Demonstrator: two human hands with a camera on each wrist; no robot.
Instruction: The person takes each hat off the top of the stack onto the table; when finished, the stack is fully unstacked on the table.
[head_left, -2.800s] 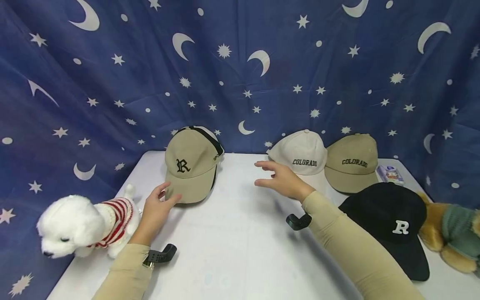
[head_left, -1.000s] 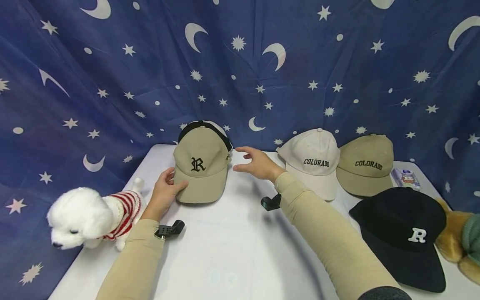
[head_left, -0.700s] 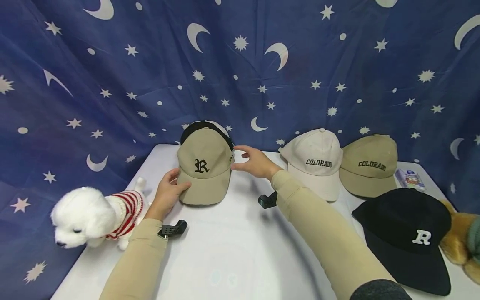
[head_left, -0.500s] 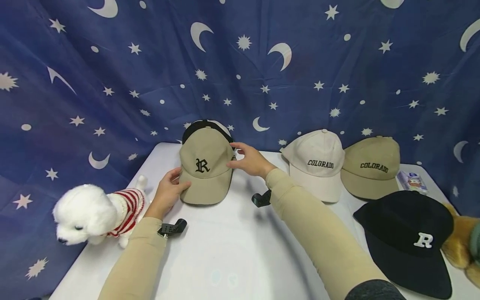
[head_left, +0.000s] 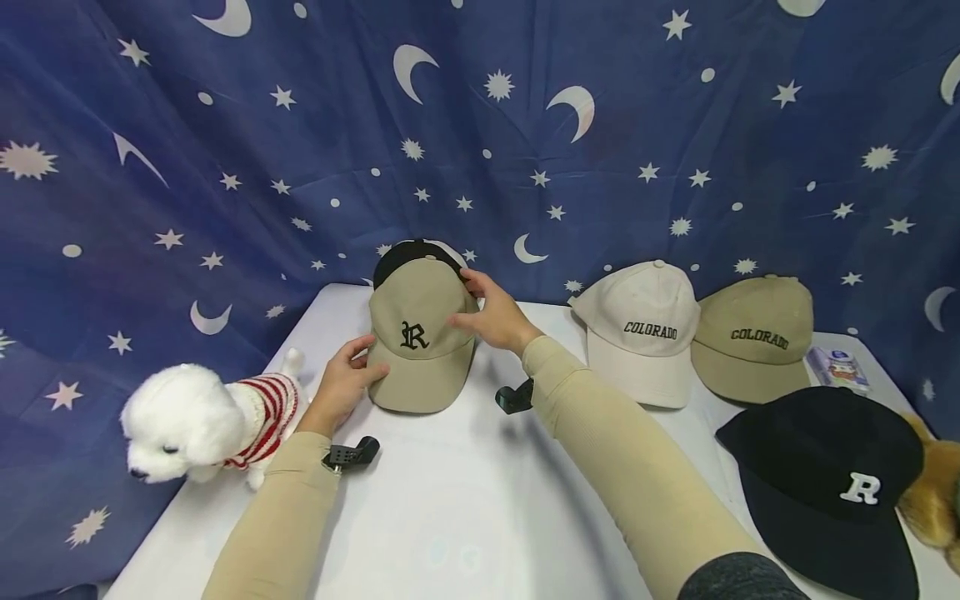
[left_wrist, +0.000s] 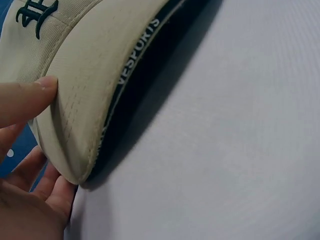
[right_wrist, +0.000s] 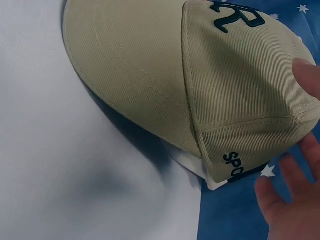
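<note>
Beige cap [head_left: 420,292] sits on the far left part of the white worktop [head_left: 427,508], brim toward the near side. The left hand [head_left: 343,383] pinches the brim's left edge between thumb and fingers. The right hand [head_left: 498,317] has its fingers widely parted around the crown's right side; whether they grip, I cannot tell.

Bare hands [head_left: 345,387], long beige sleeves [head_left: 622,454], black wrist cameras [head_left: 364,452], dark grey cloth [head_left: 738,578] on right arm
</note>
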